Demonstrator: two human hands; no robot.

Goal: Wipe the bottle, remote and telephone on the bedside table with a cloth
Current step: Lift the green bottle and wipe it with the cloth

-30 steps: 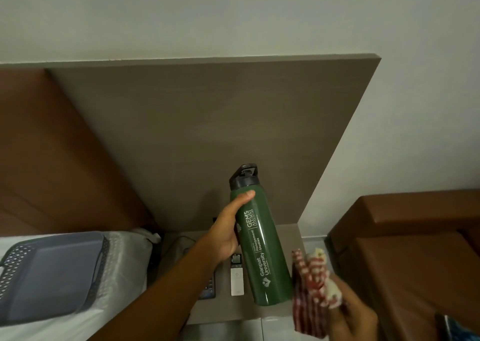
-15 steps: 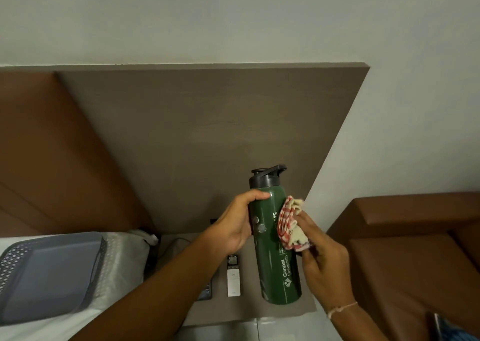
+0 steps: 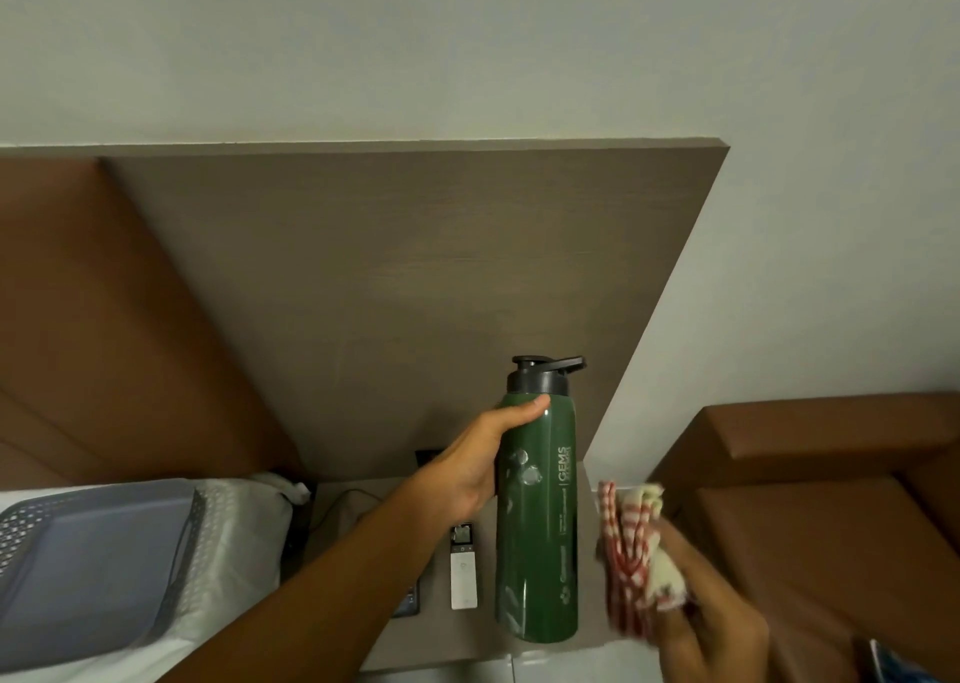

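Note:
My left hand (image 3: 480, 461) grips the upper body of a tall green bottle (image 3: 540, 537) with a dark flip cap, holding it upright above the bedside table (image 3: 457, 646). My right hand (image 3: 711, 625) holds a bunched red-and-white checked cloth (image 3: 636, 552) just right of the bottle's lower half, apart from it. A slim white remote (image 3: 463, 576) lies flat on the table left of the bottle. A dark flat device (image 3: 408, 602), maybe the telephone, lies partly hidden under my left forearm.
A grey-brown panel (image 3: 415, 292) rises behind the table. A bed with white pillow (image 3: 244, 526) and a grey perforated basket (image 3: 88, 563) lies left. A brown padded seat (image 3: 831, 500) stands right. A cable (image 3: 343, 500) runs across the table's back.
My right hand with the cloth has come off the bottle's upper side and dropped down to the right. The bottle has turned so its printed lettering faces more forward.

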